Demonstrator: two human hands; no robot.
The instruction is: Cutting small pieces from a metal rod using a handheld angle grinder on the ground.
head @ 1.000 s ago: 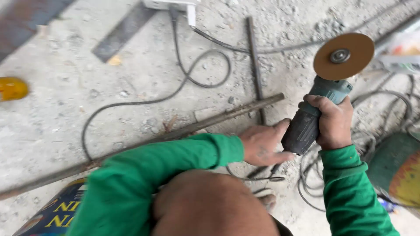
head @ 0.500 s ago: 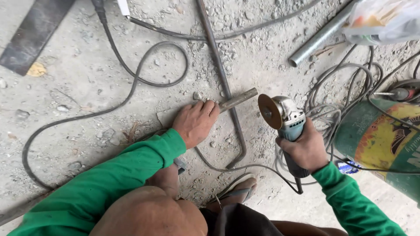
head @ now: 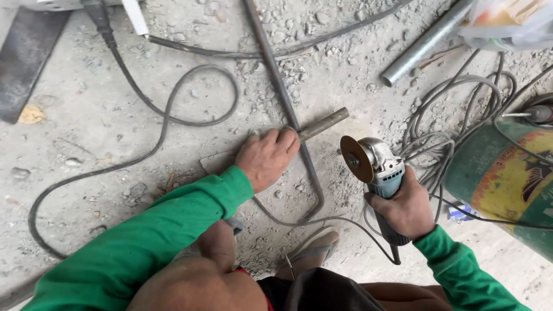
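Far to my left a flat dark metal strip (head: pixel 26 63) lies on the concrete floor (head: pixel 86 121), well out of the way, and a black power cable (head: pixel 167 115) loops across the grit from the top edge down past my arm, slack so that it does not drag on anything. My green sleeve (head: pixel 161 230) runs up to my left hand (head: pixel 266 158), which I press palm-down on the metal bar (head: pixel 322 124). My fingers (head: pixel 282 138) lie flat and spread over it rather than curled round it, so my weight pins the bar to the floor and only its free end sticks out to the right, bare and clear of my knuckles. A thin bent steel rod (head: pixel 288 109) crosses just under that hand and hooks round near my sandalled foot (head: pixel 314 250); I squat close so both arms reach down.

Just right of the bar's end hangs the angle grinder (head: pixel 377 170), its disc (head: pixel 356 159) upright, facing the bar and near it but not touching. My right hand (head: pixel 403 207) is wrapped tight round the grinder's body, all fingers closed on it, its cord trailing down behind my wrist. Farther right a grey pipe (head: pixel 426 40) lies slanted, a tangle of grey cables (head: pixel 455 115) spreads over the floor, and a green drum (head: pixel 507 178) lies on its side at the edge.
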